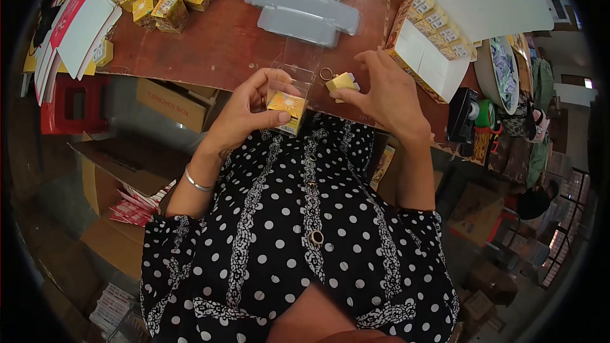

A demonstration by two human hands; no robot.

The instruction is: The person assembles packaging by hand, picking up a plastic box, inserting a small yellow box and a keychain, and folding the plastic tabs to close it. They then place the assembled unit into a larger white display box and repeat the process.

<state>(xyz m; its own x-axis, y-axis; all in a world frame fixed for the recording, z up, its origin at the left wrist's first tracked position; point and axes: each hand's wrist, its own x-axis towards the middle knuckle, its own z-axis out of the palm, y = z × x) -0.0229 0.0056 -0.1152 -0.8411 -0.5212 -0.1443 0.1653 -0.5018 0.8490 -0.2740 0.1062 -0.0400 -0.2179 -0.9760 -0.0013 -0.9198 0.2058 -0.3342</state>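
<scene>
My left hand is closed around a clear plastic box with a yellow printed card inside, held upright at the table's front edge. Its top flap looks open. Just to the right, a small yellow block with a key ring is at the table's edge. My right hand is over it, thumb touching the block's lower side and the other fingers spread apart above. Whether the block rests on the table is hard to tell.
Clear plastic trays lie ahead on the red table. Yellow boxes pile at the back left. A display box with rows of small blocks stands right, near a tape dispenser. White cards lie far left.
</scene>
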